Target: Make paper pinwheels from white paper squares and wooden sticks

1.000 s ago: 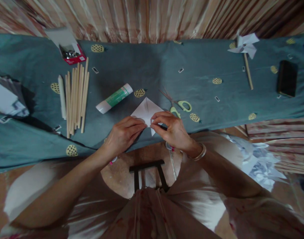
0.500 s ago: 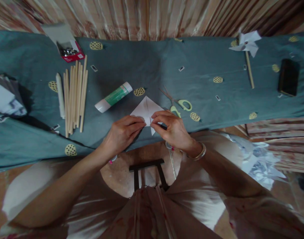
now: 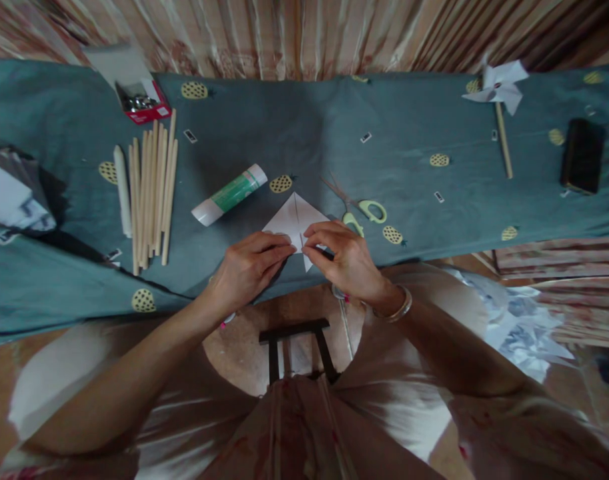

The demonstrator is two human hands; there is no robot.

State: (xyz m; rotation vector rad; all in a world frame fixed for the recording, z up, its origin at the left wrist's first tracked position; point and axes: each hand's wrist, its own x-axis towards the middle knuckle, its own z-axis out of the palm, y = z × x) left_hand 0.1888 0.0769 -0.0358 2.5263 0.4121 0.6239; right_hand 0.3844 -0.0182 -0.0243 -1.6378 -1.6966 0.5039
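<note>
A white folded paper (image 3: 294, 217) lies on the teal cloth (image 3: 294, 127) near the table's front edge, its point facing away from me. My left hand (image 3: 249, 267) pinches the paper's near part with fingers pressed together. My right hand (image 3: 347, 260), a bangle on its wrist, pinches the same spot from the right. The fingertips of both hands meet over the paper's middle and hide its lower half.
Yellow-handled scissors (image 3: 359, 210) lie just right of the paper, a glue stick (image 3: 229, 195) to its left. Several wooden sticks (image 3: 152, 187) and a red box (image 3: 144, 107) lie far left. A finished paper pinwheel (image 3: 497, 87) and a black phone (image 3: 582, 155) lie far right.
Both hands stay pinched on the paper; only the view has shifted slightly.
</note>
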